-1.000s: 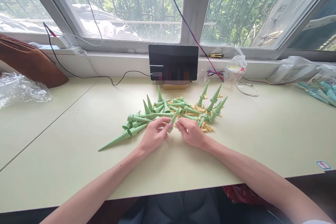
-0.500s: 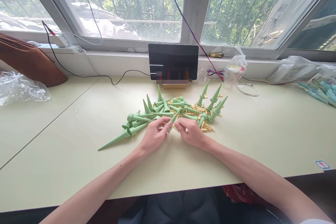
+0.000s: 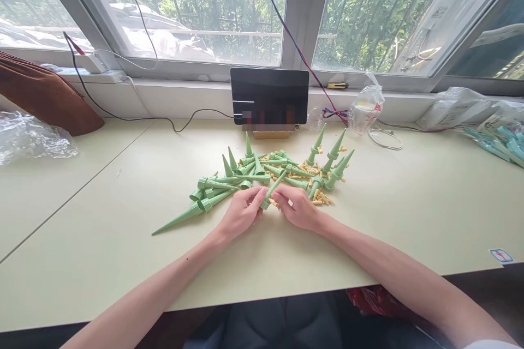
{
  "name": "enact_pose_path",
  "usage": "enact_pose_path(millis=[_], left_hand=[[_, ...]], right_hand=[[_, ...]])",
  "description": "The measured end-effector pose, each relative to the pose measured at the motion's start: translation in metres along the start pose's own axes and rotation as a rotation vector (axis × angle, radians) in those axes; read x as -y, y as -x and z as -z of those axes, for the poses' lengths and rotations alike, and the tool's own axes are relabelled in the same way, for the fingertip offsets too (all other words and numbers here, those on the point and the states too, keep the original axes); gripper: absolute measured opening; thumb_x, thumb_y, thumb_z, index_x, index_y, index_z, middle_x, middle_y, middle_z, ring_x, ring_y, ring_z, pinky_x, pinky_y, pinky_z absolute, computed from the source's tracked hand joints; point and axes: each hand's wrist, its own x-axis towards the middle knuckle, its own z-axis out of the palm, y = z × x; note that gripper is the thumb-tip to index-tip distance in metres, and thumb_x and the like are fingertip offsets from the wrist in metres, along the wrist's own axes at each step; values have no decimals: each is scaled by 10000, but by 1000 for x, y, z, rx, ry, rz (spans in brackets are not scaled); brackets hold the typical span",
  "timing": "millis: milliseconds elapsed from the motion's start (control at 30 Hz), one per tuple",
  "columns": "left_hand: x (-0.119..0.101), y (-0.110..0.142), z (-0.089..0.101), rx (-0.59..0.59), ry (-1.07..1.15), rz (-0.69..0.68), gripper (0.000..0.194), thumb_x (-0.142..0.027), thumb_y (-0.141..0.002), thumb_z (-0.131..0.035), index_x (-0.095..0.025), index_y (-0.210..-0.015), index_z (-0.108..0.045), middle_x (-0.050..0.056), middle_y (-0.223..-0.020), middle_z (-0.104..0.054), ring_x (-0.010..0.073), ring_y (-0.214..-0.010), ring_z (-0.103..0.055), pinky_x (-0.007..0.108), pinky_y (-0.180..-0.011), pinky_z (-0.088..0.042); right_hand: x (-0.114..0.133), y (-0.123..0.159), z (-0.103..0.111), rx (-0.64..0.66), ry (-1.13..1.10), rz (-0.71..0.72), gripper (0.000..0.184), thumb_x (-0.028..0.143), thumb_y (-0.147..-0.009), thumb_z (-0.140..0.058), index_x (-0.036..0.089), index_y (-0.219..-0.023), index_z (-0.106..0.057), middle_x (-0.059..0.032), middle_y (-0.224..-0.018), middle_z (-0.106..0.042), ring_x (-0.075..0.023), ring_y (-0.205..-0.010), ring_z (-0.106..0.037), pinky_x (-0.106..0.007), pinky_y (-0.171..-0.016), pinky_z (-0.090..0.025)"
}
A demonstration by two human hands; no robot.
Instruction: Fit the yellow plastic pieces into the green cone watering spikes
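Green spike (image 3: 274,190) sits pinched in the left hand's (image 3: 242,210) closed fingers.

Bare arms, dark clothes and a little bit of white.
The left hand (image 3: 242,211) and right hand (image 3: 301,207) are bare, a tiny dark dot (image 3: 187,258) sits on the left forearm (image 3: 164,283), dark blue-gray cloth (image 3: 282,323) covers the lap, and a white cloth edge (image 3: 486,346) shows low on the right arm (image 3: 403,272).

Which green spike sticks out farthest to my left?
The green spike lying on its side at the pile's near left edge; its tip points outward, past the others.
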Motion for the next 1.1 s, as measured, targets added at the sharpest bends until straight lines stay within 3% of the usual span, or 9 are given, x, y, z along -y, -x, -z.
enact_pose_path(millis=[700, 933, 1100], left_hand=[[-1, 1, -1, 59, 45, 11, 409, -492, -963, -462, -139, -1017, -661, -30, -563, -530, 110, -437, -503, 238, -473, -402], [-2, 2, -1, 81, 63, 12, 399, -482, -967, -465, -140, -1062, -649, -25, -570, -556, 115, -430, -530, 243, -475, -428], [-3, 2, -1, 93, 90, 18, 389, -476, -961, -482, -143, -1084, -641, -17, -600, -589, 124, -437, -571, 254, -497, -469]], right_hand=[[2, 0, 1, -6, -14, -55, 257, 257, -1002, -400, 215, -748, -415, 41, -597, -471, -117, -521, -433, -252, -552, -372], [2, 2, 1, 8, -58, -126, 140, 311, -1020, -378, 215, -969, -466, 53, -609, -502, -116, -495, -472, -242, -525, -388], [4, 2, 2, 17, -36, -126, 162, 309, -1024, -361, 209, -1070, -479, 58, -597, -518, -114, -489, -490, -236, -536, -415]])
